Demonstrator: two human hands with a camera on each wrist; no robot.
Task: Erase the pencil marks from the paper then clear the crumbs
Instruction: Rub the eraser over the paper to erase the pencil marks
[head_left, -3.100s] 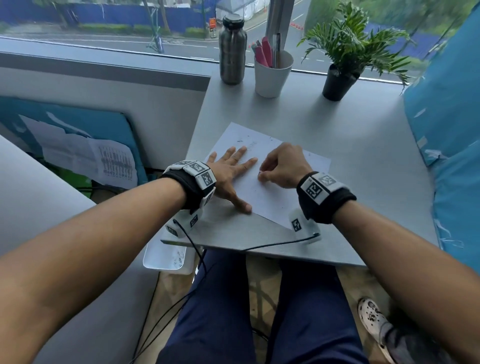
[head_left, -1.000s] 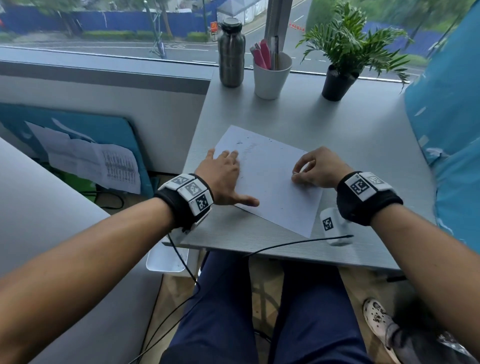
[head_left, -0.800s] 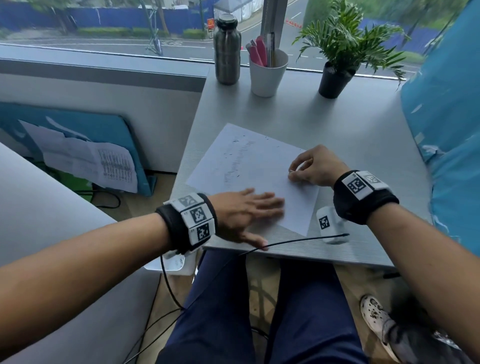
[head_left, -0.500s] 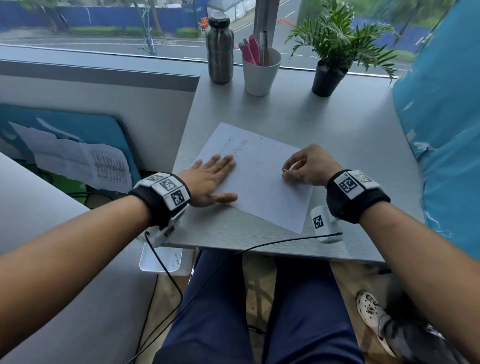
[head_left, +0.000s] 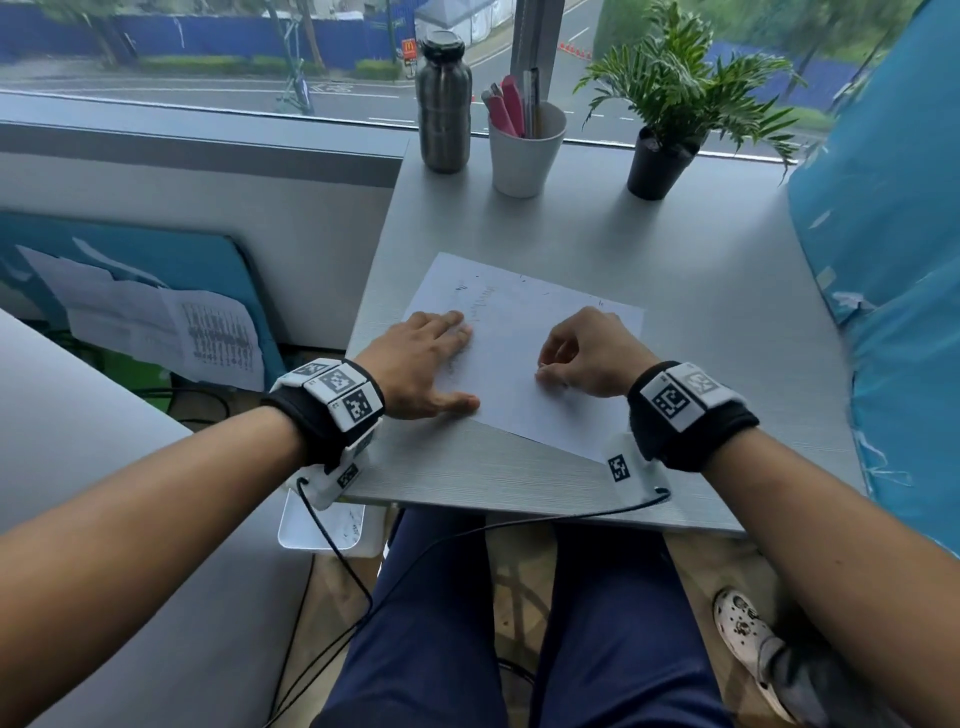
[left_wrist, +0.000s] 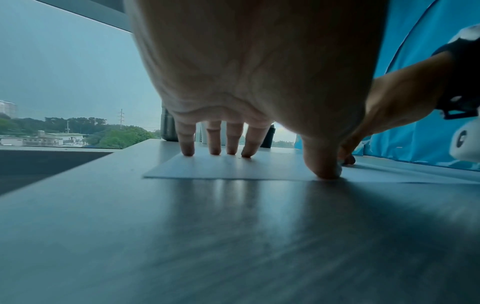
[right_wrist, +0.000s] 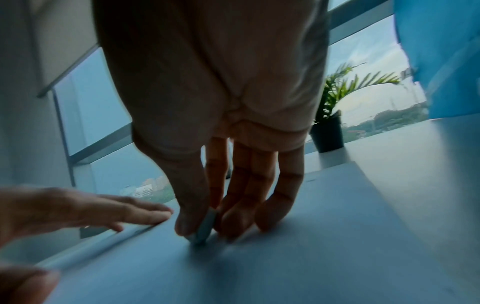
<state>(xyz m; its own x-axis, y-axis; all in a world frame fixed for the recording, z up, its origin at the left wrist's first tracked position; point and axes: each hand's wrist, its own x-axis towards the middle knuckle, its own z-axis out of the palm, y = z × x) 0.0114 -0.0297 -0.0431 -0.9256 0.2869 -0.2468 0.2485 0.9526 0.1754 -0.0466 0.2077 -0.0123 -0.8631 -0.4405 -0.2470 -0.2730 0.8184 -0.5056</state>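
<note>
A white sheet of paper (head_left: 524, 353) lies skewed on the grey table (head_left: 701, 291), with faint pencil marks (head_left: 478, 306) and dark crumbs near its far left part. My left hand (head_left: 431, 358) lies flat on the sheet's left side, fingers straight, thumb at the near edge. My right hand (head_left: 582, 358) rests on the sheet's right half, fingers curled. In the right wrist view its thumb and fingers pinch a small pale eraser (right_wrist: 205, 228) whose tip touches the paper (right_wrist: 285, 257). The left wrist view shows my fingertips (left_wrist: 214, 151) pressing on the paper (left_wrist: 233, 168).
At the table's far edge by the window stand a steel bottle (head_left: 444, 104), a white cup of pens (head_left: 524, 150) and a potted plant (head_left: 660, 161). A blue cover (head_left: 893, 291) borders the table's right side. The table's near edge is just below my wrists.
My left hand swept down to the sheet's near edge and then came back to its left side. My right hand moved from the middle to the sheet's right part, still pinching the eraser.
</note>
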